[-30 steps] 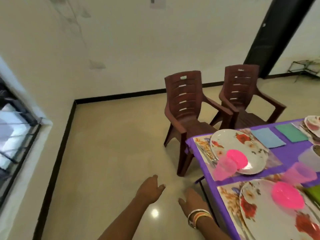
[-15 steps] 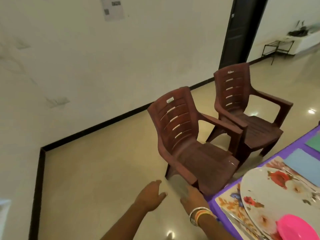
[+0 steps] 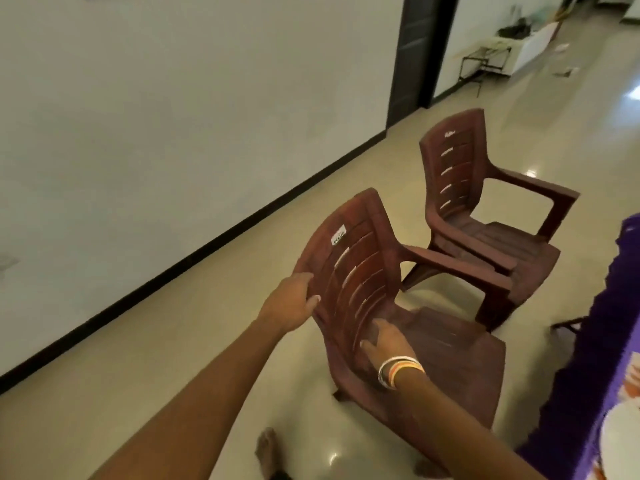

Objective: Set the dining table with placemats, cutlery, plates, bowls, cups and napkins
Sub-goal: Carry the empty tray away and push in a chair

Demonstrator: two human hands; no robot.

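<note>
L hand (image 3: 289, 308) grips the left edge of the near chair (image 3: 446, 362) backrest, thumb on the front, fingers wrapped behind. R hand (image 3: 388, 341), w/ bangles (image 3: 398, 370) at the wrist, lies on the lower slats, fingers fairly straight. The table (image 3: 585, 382) w/ purple cloth sits at the right edge of view, near this chair — a white plate (image 3: 623, 441) shows on it, bottom-right corner.

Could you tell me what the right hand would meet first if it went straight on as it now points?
The near chair's backrest: the right hand points at its lower slats, seemingly touching, though depth is unclear.
</note>
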